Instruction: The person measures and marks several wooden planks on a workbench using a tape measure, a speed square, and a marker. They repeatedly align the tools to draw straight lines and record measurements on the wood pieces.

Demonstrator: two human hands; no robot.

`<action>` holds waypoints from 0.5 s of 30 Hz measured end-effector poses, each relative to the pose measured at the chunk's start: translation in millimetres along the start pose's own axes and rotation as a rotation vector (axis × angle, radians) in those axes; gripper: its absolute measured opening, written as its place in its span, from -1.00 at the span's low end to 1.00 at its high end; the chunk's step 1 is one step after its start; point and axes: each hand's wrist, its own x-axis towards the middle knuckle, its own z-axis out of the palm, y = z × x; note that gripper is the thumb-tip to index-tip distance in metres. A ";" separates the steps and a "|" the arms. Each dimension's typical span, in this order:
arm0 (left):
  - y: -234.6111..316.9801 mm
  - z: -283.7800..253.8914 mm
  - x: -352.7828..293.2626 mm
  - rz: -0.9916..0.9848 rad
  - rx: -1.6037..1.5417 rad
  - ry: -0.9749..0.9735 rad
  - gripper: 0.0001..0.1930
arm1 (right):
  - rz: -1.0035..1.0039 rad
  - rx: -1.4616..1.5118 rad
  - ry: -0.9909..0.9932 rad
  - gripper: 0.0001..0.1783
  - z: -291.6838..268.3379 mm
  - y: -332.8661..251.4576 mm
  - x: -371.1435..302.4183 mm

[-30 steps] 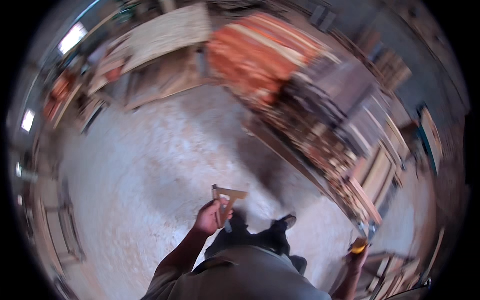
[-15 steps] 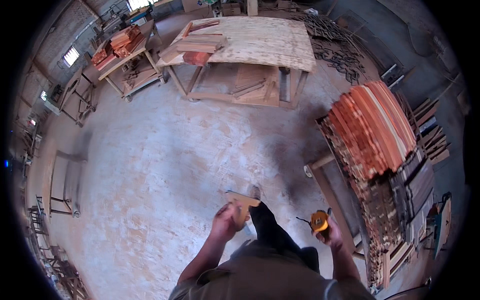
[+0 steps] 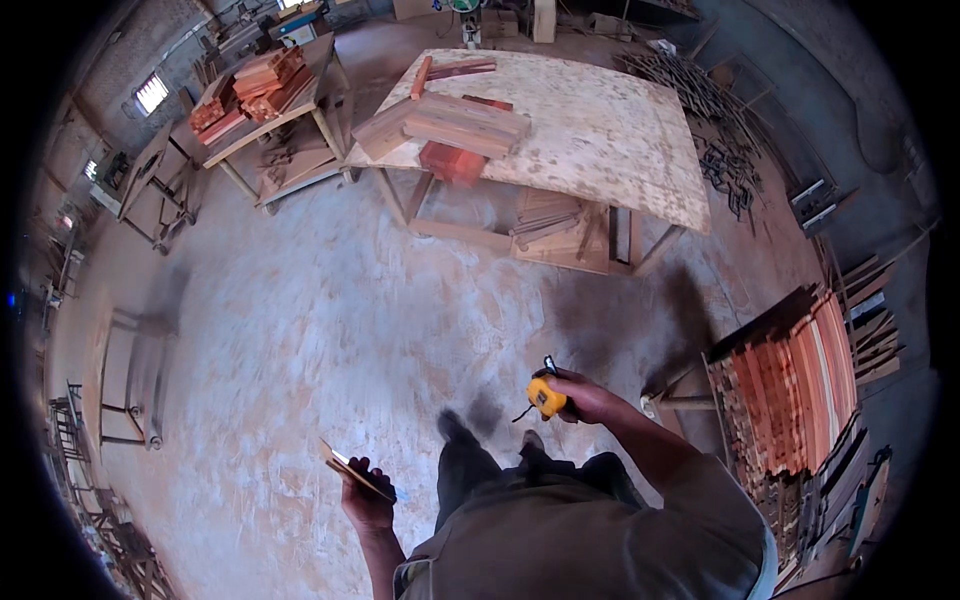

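Note:
My right hand (image 3: pixel 580 397) is wrapped around a yellow and black tape measure (image 3: pixel 546 396), held out above the floor in front of me. A dark cord loop hangs from the tape measure's side. Lower and to the left, my left hand (image 3: pixel 368 499) grips a flat tan piece (image 3: pixel 352 471) that looks like wood, seen nearly edge-on with a pale tip. Its exact kind is unclear from this angle. Both things are well apart from each other and touch nothing but my hands.
Ahead stands a large worktable (image 3: pixel 600 120) with reddish boards (image 3: pixel 465 125) on its left end. A smaller table (image 3: pixel 285 122) bears stacked wood blocks (image 3: pixel 270 85) at far left. Right of me is a tall stack of reddish strips (image 3: pixel 800 390) on a cart. Metal clamps (image 3: pixel 728 170) lie beyond.
My right hand has swung inward and forward with the tape measure. My left hand has moved left and down, turning the tan piece edge-on. The worktable appears nearer, the strip stack farther right.

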 end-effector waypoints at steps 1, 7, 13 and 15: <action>1.5 -4.8 18.3 -0.032 -0.052 -0.028 -0.67 | 0.001 -0.010 0.027 -0.48 8.9 -9.4 17.9; 34.3 44.1 153.3 -0.176 0.033 -0.141 -0.56 | 0.009 0.138 0.185 -0.45 49.2 -52.0 100.7; 108.8 144.1 273.8 -0.227 0.314 -0.323 -0.49 | -0.020 0.177 0.292 -0.41 84.8 -102.1 160.8; 122.6 167.5 313.0 -0.265 0.310 -0.405 -0.37 | -0.068 0.219 0.323 -0.41 91.5 -120.3 178.3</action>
